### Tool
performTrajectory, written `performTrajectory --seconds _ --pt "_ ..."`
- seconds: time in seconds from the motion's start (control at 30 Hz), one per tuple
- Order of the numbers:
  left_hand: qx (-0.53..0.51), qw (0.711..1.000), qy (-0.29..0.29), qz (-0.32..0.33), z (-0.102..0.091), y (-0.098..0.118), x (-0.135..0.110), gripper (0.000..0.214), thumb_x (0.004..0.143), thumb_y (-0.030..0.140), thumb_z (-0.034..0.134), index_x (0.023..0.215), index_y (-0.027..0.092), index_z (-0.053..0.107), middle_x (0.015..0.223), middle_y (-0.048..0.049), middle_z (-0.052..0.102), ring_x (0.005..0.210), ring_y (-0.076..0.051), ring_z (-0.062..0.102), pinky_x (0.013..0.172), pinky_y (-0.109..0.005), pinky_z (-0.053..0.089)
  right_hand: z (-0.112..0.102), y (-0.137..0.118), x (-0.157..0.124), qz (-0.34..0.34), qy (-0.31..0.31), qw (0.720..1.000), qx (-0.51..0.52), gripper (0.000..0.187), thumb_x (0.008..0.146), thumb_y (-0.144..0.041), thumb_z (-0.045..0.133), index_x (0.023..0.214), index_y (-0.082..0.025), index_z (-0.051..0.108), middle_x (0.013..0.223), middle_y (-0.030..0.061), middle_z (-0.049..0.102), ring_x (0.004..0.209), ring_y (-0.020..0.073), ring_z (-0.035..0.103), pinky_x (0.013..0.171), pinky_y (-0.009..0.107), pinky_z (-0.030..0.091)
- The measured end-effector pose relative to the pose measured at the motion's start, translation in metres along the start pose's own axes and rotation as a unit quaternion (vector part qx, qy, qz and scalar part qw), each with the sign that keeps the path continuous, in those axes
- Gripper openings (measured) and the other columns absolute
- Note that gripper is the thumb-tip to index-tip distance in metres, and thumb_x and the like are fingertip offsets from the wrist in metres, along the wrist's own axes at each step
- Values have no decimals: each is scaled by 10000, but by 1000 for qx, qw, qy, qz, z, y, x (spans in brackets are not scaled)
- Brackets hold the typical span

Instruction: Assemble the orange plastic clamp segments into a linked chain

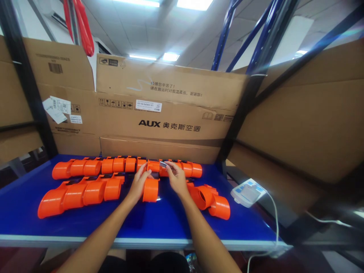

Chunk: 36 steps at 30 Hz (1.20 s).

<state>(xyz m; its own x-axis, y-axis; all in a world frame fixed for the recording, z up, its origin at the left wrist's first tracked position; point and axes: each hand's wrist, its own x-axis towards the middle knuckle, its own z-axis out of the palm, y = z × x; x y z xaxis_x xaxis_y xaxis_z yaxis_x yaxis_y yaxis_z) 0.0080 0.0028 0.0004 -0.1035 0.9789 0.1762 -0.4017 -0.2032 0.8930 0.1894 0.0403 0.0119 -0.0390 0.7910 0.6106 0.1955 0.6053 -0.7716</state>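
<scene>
While the fingertips of both hands met over the middle of the blue table (159, 223), they pinched a small flat grey piece (163, 164) between them, the right hand (176, 178) holding its right end with thumb and forefinger narrowed on it, the left hand (140, 182) closing on its left end from the other side. What the piece was could not be told; it was too small. It sat above and just behind an orange tube part (150, 189) that stood on the table directly below the fingers, with the left palm touching its left side and the right hand just beside it.

Behind the fingers ran a back row of orange parts (113, 165), laid end to end across the table. To the left of the left hand lay a front row of orange parts (79, 193), nested one into the next. To the right of the right wrist, two more orange parts (212, 199) lay tipped together. Farther right, at the table's edge, rested a white power strip (248, 192) with its cable trailing down. Cardboard boxes (170, 113) walled the table at the back and the right side, between dark shelf posts.
</scene>
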Motion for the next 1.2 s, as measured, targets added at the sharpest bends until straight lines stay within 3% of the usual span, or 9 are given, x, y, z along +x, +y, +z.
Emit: performTrajectory --seconds 0.23,0.43,0.6,0.77,1.07,1.2 --pt "-8 1000 -15 -21 -2 4 -1 413 692 480 801 926 155 700 595 33 586 486 -107 490 513 -227 367 -4 3 1 8 -39 999 -11 330 915 -439 574 1129 -216 690 1093 90 740 972 247 687 885 398 544" --pt "-5 999 -31 -17 1 6 -6 605 708 505 795 1173 133 684 617 5 637 498 -133 524 521 -243 382 2 4 -1 38 -37 998 36 389 873 -482 625 1147 -212 675 870 60 731 759 209 673 690 331 560" --pt "-6 1000 -1 3 1 4 -3 782 738 500 780 1417 200 531 694 -9 686 596 -186 616 598 -269 434 6 0 0 91 32 989 115 487 797 -547 697 1138 -205 634 783 31 713 530 149 578 422 247 449" --pt "10 999 6 32 -1 3 1 776 773 497 756 1451 211 508 712 -15 686 683 -208 641 675 -286 452 6 -1 0 100 31 986 126 451 788 -552 696 1050 -186 690 968 98 756 570 153 601 420 260 465" --pt "23 999 -4 22 -3 3 2 800 761 523 754 1455 192 530 687 -18 679 614 -183 603 624 -271 432 4 3 0 92 46 988 111 427 774 -554 731 977 -179 715 806 55 729 482 107 492 392 226 387" --pt "39 999 -16 22 -2 3 0 843 767 547 740 1484 176 495 696 -19 672 596 -162 581 593 -259 418 5 2 -2 84 34 990 106 396 783 -555 730 916 -182 713 732 38 705 530 134 549 450 242 436"
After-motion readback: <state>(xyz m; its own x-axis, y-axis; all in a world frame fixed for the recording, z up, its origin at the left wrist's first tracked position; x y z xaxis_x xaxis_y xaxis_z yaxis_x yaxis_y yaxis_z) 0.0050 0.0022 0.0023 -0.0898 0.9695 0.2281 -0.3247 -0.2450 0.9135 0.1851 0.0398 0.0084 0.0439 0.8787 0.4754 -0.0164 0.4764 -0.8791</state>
